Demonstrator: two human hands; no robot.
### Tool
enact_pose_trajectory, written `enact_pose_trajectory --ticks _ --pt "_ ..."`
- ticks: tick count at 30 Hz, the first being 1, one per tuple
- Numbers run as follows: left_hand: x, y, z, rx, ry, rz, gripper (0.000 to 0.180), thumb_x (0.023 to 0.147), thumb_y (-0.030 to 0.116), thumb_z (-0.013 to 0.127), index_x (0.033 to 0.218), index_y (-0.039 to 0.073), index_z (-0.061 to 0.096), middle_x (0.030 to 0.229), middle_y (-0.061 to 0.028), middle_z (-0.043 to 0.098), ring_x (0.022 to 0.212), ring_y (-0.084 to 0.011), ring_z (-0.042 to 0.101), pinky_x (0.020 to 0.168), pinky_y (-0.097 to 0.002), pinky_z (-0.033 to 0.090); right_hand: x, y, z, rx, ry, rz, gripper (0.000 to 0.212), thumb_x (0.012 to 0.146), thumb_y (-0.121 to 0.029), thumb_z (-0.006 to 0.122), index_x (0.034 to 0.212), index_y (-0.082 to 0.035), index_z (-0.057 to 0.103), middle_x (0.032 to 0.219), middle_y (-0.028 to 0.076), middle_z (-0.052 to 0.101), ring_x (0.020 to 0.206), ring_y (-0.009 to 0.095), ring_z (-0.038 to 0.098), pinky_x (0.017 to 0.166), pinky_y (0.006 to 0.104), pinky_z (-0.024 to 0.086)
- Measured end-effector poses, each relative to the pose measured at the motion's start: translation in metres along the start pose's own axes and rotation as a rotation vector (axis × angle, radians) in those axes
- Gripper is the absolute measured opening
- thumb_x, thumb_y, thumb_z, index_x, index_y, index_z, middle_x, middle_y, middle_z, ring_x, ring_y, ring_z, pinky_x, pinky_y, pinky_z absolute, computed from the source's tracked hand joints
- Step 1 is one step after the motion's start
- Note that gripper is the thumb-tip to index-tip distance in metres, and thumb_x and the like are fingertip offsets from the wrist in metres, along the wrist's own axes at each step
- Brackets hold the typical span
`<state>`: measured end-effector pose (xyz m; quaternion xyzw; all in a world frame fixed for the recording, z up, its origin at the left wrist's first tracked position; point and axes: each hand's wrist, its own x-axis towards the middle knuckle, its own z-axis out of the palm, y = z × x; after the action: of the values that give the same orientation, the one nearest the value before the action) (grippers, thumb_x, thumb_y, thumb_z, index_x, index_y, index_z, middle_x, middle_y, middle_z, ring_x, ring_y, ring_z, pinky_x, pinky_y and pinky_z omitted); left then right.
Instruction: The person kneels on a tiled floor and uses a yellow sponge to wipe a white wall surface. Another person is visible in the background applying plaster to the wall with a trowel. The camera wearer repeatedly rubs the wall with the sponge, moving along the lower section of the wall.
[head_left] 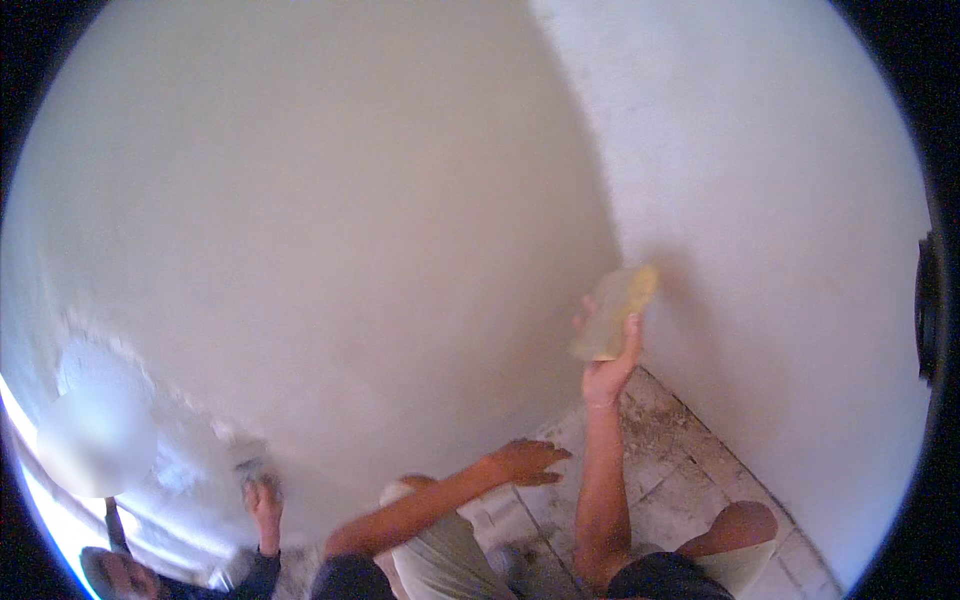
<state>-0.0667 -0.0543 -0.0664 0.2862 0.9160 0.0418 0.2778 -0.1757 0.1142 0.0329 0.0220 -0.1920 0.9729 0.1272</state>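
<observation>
My right hand (612, 378) is raised in front of the room corner, its fingers wrapped round a sponge (617, 312). This block is yellow along one edge and coated grey-beige on its broad side. It is at or close to the wall; whether it touches cannot be made out. Lower down, my left hand (525, 462) reaches across my knee with its fingers stretched out and nothing in them. Smooth, grey-beige plaster covers the wall (330, 220) on the left, while the adjoining wall (770, 200) on the right is whitish.
At the lower left, a co-worker's hand (264, 505) holds a flat tool (254, 466) against the plastered wall. Dirty floor tiles (670, 480) with crumbs of debris lie beneath my arms. My bent knees (745, 528) are close to the walls.
</observation>
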Motion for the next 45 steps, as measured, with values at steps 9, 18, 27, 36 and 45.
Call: enact_pose_trajectory --ticks 9,18,27,36,45 --pt "-0.024 0.0 0.025 -0.198 -0.097 -0.109 0.063 0.099 0.046 0.058 0.149 0.012 0.044 0.127 -0.0242 0.062 0.117 -0.0432 0.06 0.101 -0.0554 0.047 0.017 0.054 0.008 -0.172 0.103 -0.019 0.073 0.098 -0.035 0.061 0.156 -0.003 0.03 0.151 0.019 0.045 0.14 0.032 0.043 0.115 0.0468 0.034" --pt "0.001 0.027 0.002 -0.137 -0.074 -0.024 0.065 0.099 0.046 0.057 0.152 0.012 0.039 0.131 -0.0246 0.06 0.117 -0.0437 0.061 0.101 -0.0552 0.048 0.13 0.072 0.14 -0.824 -0.177 -0.95 0.063 0.096 -0.021 0.061 0.147 0.009 0.04 0.156 0.032 0.034 0.146 0.049 0.029 0.122 0.055 0.017" --pt "0.03 0.02 0.003 -0.116 -0.089 0.074 0.065 0.099 0.044 0.056 0.153 0.013 0.037 0.134 -0.0224 0.059 0.122 -0.0429 0.059 0.1 -0.0547 0.048 0.1 0.034 0.266 -0.965 -0.469 -1.254 0.062 0.089 -0.015 0.064 0.146 0.002 0.046 0.153 0.024 0.043 0.145 0.049 0.03 0.119 0.0584 0.024" --pt "0.055 -0.025 0.025 -0.069 -0.109 -0.091 0.064 0.099 0.043 0.057 0.153 0.017 0.037 0.136 -0.0206 0.058 0.125 -0.0411 0.057 0.1 -0.0557 0.049 0.136 -0.004 0.261 -1.241 -0.163 -1.182 0.059 0.099 -0.023 0.055 0.151 0.002 0.041 0.16 0.02 0.035 0.15 0.044 0.025 0.122 0.053 0.022" --pt "0.029 -0.015 0.003 -0.153 -0.18 -0.192 0.062 0.1 0.044 0.055 0.153 0.017 0.037 0.139 -0.0217 0.056 0.129 -0.0397 0.055 0.104 -0.0571 0.046 0.138 -0.001 0.241 -1.291 -0.465 -1.058 0.062 0.103 -0.03 0.049 0.153 0.004 0.036 0.162 0.023 0.028 0.15 0.046 0.021 0.12 0.06 0.018"
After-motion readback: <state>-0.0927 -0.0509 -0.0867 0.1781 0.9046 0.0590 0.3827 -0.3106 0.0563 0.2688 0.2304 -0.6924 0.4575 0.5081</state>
